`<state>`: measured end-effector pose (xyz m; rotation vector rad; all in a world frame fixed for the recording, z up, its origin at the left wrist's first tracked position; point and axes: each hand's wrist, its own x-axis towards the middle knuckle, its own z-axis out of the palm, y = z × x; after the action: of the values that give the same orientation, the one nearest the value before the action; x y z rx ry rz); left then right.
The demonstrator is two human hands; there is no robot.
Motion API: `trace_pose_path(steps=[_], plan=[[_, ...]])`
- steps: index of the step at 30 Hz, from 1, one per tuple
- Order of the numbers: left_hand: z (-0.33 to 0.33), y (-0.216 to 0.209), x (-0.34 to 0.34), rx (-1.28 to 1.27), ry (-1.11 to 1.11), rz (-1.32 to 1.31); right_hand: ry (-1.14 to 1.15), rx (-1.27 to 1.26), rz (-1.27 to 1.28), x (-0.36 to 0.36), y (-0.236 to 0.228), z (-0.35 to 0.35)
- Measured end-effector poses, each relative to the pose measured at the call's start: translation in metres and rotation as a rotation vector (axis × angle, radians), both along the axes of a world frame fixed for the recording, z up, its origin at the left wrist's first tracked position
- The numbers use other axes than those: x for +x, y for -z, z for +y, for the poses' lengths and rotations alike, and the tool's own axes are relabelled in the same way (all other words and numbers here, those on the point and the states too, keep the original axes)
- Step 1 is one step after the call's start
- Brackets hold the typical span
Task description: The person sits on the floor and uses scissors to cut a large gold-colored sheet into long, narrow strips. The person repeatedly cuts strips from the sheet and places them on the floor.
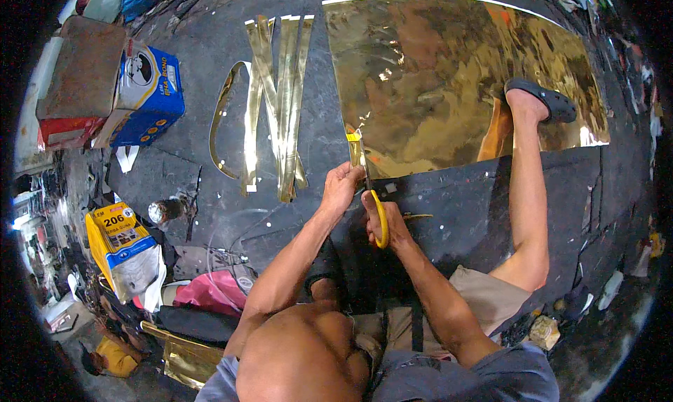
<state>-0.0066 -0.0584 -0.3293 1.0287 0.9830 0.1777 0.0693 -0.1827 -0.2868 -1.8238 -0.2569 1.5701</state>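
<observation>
A large mirror-like gold sheet (434,86) lies on the dark floor ahead of me. My right hand (392,223) is closed around yellow-handled scissors (382,223), whose blades point away from me at the sheet's near left corner. Beside the blades, my left hand (342,186) pinches a narrow gold strip (356,153) along the sheet's left edge. Whether the strip is still joined to the sheet farther up is hard to make out. Several cut gold strips (284,107) lie to the left, one curled into a loop. My foot in a dark clog (554,104) rests on the sheet's right part.
At the far left stands a blue and white box-like can (151,86) next to a rusty-topped one (77,72). Nearer are a yellow and white packet (123,241), a small jar (165,210) and pink cloth (214,290). Another person in yellow (116,356) sits at lower left.
</observation>
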Motion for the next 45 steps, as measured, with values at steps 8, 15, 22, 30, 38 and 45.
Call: trace_pose_path(steps=[8, 15, 22, 30, 38, 45], plan=[[0.008, -0.021, 0.006, -0.087, -0.057, 0.03, -0.039, 0.022, -0.077, 0.008, 0.007, 0.017], [0.018, -0.05, 0.007, -0.057, 0.04, -0.039, -0.067, 0.39, -0.345, 0.031, 0.062, 0.049], [0.018, -0.047, 0.004, -0.021, 0.007, -0.027, -0.226, 0.169, -0.558, 0.066, 0.059, 0.117], [0.02, -0.064, 0.0, 0.056, 0.049, -0.076, -0.141, 0.223, -0.565, 0.102, 0.028, 0.192], [0.021, -0.099, -0.005, 0.121, 0.123, -0.067, -0.059, 0.127, -0.552, 0.162, 0.083, 0.285], [0.028, -0.127, -0.017, 0.076, 0.102, -0.006, -0.159, 0.143, -0.514, 0.187, 0.045, 0.346]])
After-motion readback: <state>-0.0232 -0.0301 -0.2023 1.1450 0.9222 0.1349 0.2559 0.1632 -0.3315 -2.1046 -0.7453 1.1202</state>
